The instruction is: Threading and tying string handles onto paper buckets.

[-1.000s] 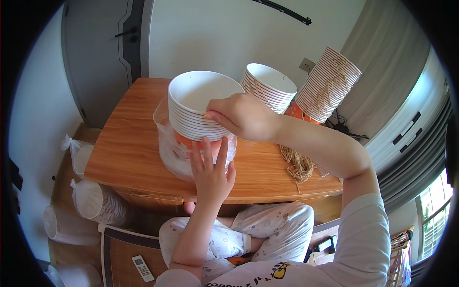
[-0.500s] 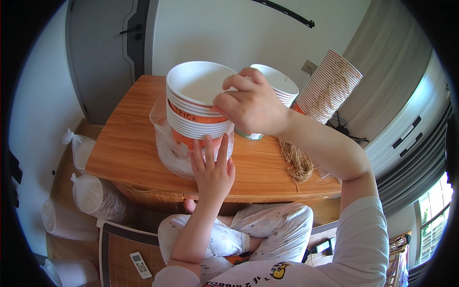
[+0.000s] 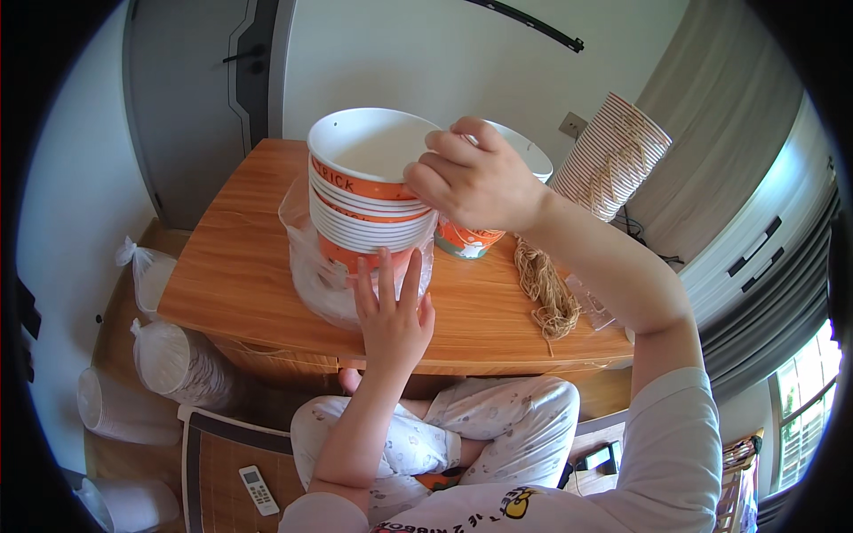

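A stack of white and orange paper buckets (image 3: 369,233) stands on the wooden table inside a crumpled clear plastic bag (image 3: 311,275). My right hand (image 3: 484,178) pinches the rim of the top paper bucket (image 3: 346,178) on its right side. That bucket sits raised a little, with its orange printed band showing above the rims below. My left hand (image 3: 391,306) rests with fingers spread against the front of the stack's lower part. Behind my right hand stands a second, shorter stack of buckets (image 3: 471,242), partly hidden by it.
Far right, a tall tilted stack of rims (image 3: 613,155) has twine across it. A bundle of tan twine (image 3: 546,293) lies on the wooden table (image 3: 240,231). Bagged stacks (image 3: 164,360) stand on the floor at left, near a white remote control (image 3: 259,490).
My right hand has lifted the top bucket slightly, so more of its orange band shows. My left hand stays on the front of the stack.
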A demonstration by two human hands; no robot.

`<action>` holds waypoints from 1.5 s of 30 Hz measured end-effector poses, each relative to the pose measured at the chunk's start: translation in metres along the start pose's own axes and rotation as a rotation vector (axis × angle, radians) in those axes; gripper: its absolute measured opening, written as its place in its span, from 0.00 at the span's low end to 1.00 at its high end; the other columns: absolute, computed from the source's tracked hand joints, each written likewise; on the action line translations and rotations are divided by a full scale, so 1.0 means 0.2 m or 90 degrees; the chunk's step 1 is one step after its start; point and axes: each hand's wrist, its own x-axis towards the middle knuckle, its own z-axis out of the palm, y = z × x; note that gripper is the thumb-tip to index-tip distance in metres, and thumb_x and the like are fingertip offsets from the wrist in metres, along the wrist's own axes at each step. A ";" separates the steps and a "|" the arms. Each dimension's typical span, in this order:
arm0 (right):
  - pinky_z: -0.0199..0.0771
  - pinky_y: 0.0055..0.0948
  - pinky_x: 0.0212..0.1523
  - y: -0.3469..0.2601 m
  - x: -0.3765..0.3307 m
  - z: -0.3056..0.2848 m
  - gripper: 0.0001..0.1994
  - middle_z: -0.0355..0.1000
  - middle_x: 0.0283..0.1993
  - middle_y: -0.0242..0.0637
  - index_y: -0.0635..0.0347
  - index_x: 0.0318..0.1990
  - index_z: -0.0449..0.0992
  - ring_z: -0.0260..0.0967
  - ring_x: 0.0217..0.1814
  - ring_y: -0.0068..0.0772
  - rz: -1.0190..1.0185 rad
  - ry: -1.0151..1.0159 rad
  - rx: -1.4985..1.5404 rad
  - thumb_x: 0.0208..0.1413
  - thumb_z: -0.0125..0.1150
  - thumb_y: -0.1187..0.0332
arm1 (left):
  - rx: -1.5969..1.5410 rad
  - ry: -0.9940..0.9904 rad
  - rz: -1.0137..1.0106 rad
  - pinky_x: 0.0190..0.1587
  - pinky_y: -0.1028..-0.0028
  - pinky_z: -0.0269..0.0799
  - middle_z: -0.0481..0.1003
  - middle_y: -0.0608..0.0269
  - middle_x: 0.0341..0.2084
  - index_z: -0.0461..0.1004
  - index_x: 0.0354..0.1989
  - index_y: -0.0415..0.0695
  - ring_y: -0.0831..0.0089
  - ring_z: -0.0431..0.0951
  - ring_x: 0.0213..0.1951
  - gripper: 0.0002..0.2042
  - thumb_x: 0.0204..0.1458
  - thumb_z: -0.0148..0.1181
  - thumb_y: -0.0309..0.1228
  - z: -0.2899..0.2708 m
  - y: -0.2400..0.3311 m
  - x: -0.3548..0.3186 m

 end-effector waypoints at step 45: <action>0.66 0.37 0.45 -0.37 -0.69 -0.91 0.22 0.75 0.27 0.35 0.65 0.42 0.82 0.68 0.36 0.37 0.721 -0.125 0.965 0.67 0.51 0.53 | -0.667 -0.185 -0.043 0.66 0.52 0.56 0.48 0.40 0.66 0.32 0.72 0.38 0.48 0.55 0.67 0.64 0.35 0.79 0.45 -0.16 0.44 -0.15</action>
